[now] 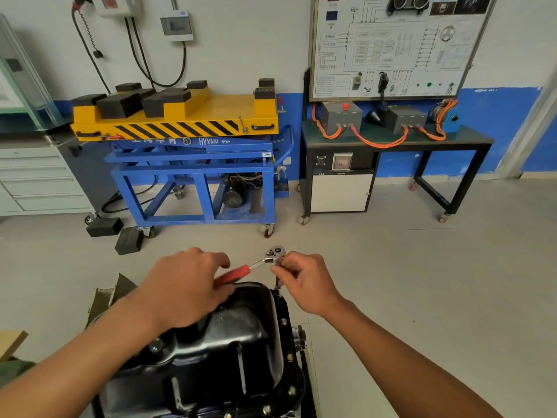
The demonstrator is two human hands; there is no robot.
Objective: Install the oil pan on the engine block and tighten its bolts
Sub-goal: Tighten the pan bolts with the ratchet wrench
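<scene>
Oil pan (217,351): glossy black, stamped, sump up, low centre. Bolts (290,356): bright heads spaced along right flange. Ratchet (245,270): chrome head, red handle, roughly level over pan's far edge; extension bar (278,283) upright on far-right flange corner

Under left hand (187,285): oil pan (211,357), bolts (283,321) along its rim on the right-hand side. Between left hand and right hand (304,282): ratchet (265,259), handle gripped in the left, head just beyond the right. Pinched under right hand: extension (278,283), down to the pan's far corner. Left of left hand: cardboard (111,294) on floor. Well beyond left hand: lift trolley (193,164), blocks (129,241) on floor before it. Well beyond right hand: bench (398,140), display board (391,46) at its back.
</scene>
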